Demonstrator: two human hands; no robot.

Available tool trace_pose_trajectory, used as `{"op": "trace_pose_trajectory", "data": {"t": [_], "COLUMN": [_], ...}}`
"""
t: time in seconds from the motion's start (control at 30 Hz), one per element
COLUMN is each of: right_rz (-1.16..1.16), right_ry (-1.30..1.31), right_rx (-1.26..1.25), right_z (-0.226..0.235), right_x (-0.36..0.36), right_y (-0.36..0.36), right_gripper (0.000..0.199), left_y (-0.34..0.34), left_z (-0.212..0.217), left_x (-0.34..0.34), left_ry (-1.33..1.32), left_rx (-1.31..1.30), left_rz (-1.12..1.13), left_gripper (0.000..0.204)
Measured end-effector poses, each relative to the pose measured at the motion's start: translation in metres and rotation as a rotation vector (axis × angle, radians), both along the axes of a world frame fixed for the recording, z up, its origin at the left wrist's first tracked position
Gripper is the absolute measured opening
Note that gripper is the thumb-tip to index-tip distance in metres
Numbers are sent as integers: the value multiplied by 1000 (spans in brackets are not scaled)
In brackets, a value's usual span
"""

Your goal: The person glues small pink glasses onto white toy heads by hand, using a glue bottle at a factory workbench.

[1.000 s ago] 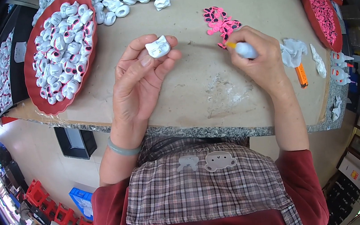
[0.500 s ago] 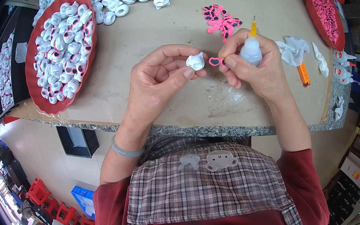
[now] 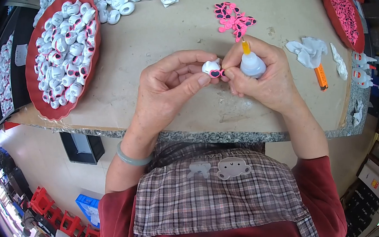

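Between thumb and fingers, my left hand (image 3: 166,85) pinches a small white figurine head (image 3: 210,66) with pointed ears. A tiny pair of pink sunglasses with black lenses (image 3: 215,73) lies against its front, its right end pinched by my right hand (image 3: 264,71). That same hand also keeps a squeeze glue bottle (image 3: 253,65) with a yellow nozzle tucked in its grip, tip pointing away from me. Beyond my hands, a loose pile of pink sunglasses (image 3: 234,19) lies on the table.
A red scalloped tray (image 3: 36,102) at left is filled with white heads, some wearing sunglasses. More white heads (image 3: 126,8) are heaped at the back. At right are another red tray (image 3: 362,35) of pink pieces, crumpled tissue (image 3: 307,53), an orange cutter (image 3: 321,77) and glue bottles (image 3: 361,76).
My right hand has moved left, bringing the sunglasses from beside the white head onto its front. The glue bottle moved along with it, and my left hand shifted slightly.
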State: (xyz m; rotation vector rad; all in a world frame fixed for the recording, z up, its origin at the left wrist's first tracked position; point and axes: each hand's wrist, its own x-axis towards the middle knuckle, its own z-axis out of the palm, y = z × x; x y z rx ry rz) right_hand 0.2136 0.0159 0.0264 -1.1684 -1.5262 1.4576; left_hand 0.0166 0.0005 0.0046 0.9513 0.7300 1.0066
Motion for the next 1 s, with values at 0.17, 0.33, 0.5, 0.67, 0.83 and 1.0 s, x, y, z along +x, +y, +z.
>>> {"op": "trace_pose_trajectory", "data": {"t": [0.17,0.33,0.5,0.67,0.83,1.0], "right_rz": [-34,-65,-83,-111,-124,-89], "right_ry": [-94,-217,-302,-278,-133,-179], "right_rx": [28,284,450,509,396,401], "right_z": [-2,-7,-9,-10,-17,-21], "right_x": [-4,-7,-12,-13,-14,-14], "right_y": [-2,-3,-6,-5,-4,-5], "right_gripper": [14,15,16,17,22,25], "left_y": [-1,-2,-2,-2,-4,-5], "left_z": [-1,-6,-7,-6,-6,-9], "left_x": [4,7,10,8,8,7], "left_ry": [11,72,163,136,115,154], "left_rx": [32,166,196,188,205,257], "left_rz": [46,72,109,131,149,180], "left_gripper": [28,27,24,22,19,19]}}
